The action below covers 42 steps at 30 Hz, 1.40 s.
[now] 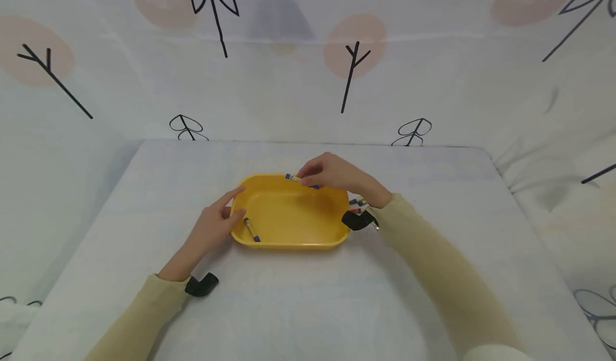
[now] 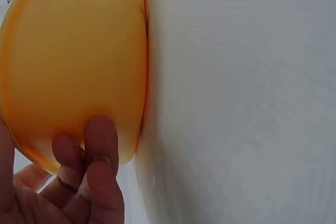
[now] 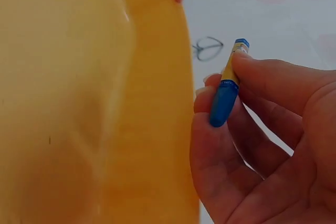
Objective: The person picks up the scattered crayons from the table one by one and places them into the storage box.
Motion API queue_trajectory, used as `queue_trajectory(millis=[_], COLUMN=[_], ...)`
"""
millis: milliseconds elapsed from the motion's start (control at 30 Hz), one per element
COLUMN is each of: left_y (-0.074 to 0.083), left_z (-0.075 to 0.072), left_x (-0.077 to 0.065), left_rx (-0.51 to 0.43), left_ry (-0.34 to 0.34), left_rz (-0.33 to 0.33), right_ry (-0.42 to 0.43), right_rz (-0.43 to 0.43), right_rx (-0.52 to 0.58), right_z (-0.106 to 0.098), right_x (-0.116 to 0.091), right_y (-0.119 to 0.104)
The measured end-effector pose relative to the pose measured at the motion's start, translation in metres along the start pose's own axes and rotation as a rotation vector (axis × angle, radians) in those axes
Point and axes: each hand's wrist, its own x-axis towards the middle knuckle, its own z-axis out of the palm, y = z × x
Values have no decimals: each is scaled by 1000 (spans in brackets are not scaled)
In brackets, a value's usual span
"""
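A yellow tray (image 1: 289,216) stands on the white-covered table. My left hand (image 1: 216,222) grips its left end, thumb at the rim and fingertips (image 2: 101,135) against the outer wall in the left wrist view. Above the tray's far rim, my right hand (image 1: 332,172) pinches a blue crayon (image 3: 226,95) with a yellow wrapper between thumb and fingers. Another crayon (image 1: 251,230), yellow-wrapped with dark blue ends, lies inside the tray near the left hand.
Several more crayons (image 1: 357,202) lie just right of the tray, partly hidden by the right wrist and its black strap piece (image 1: 357,220). A patterned cloth (image 1: 289,93) hangs behind the table (image 1: 308,307).
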Motion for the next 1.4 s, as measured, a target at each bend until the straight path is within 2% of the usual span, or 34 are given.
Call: queue_trajectory(millis=[167, 333, 600, 900, 1000, 1100, 1233, 1400], left_y=[2, 2, 2, 4, 4, 3, 3, 4], left_z=[1, 1, 1, 0, 0, 1, 1, 0], left_x=[0, 1, 0, 0, 0, 1, 1, 0], left_rx=[3, 0, 2, -6, -5, 1, 11, 14], left_ry=[-3, -5, -4, -11, -8, -5, -3, -6], left_rz=[-12, -13, -23, -35, -32, -28, -20, -30], right_ry=[-87, -121, -171, -178, -152, -130, -109, -24], right_rz=[-41, -43, -63, -66, -49, -28, -19, -1], right_rx=[8, -28, -115, -127, -117, -51, 63, 135], right_z=[22, 39, 57, 63, 59, 49, 28, -8], right_x=[23, 37, 45, 46, 43, 36, 20, -8], right_y=[-4, -3, -1, -1, -2, -3, 0, 11])
